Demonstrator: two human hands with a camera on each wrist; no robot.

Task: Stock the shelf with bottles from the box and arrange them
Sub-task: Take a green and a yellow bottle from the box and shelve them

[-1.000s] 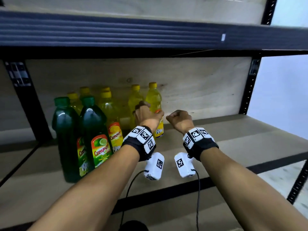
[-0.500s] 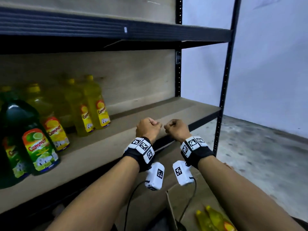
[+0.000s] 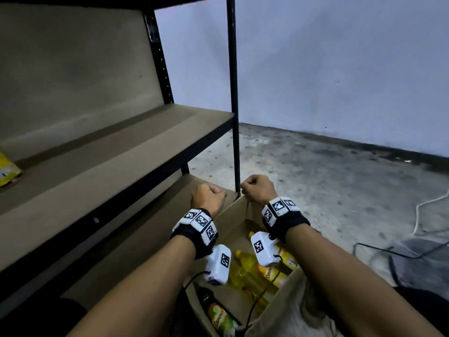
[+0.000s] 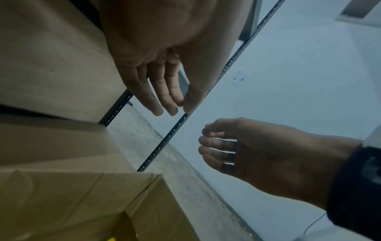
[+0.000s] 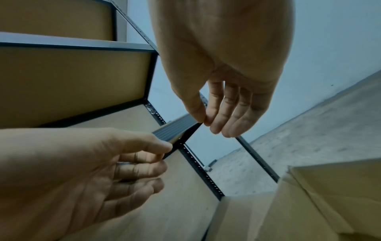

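Observation:
An open cardboard box (image 3: 230,221) stands on the floor beside the shelf's right end. Inside lie yellow bottles (image 3: 245,272) and a dark green bottle (image 3: 217,311) with a lime label. My left hand (image 3: 209,198) and right hand (image 3: 258,188) hover side by side over the box's far edge, backs up, fingers loosely curled. In the wrist views the left hand (image 4: 175,106) and right hand (image 5: 216,125) hang with relaxed fingers and hold nothing. The shelf board (image 3: 109,152) is bare here, with one yellow bottle (image 3: 6,170) at the left edge.
The shelf's black front post (image 3: 233,93) rises just behind my hands. A lower shelf board (image 3: 136,239) sits left of the box. Concrete floor and a pale wall lie to the right, with a white cable (image 3: 418,215) and dark cables (image 3: 388,254) on the floor.
The head view has swung right and down, from the bottles standing on the shelf to the box. Both hands moved with it, away from the shelf bottles to above the box, holding nothing.

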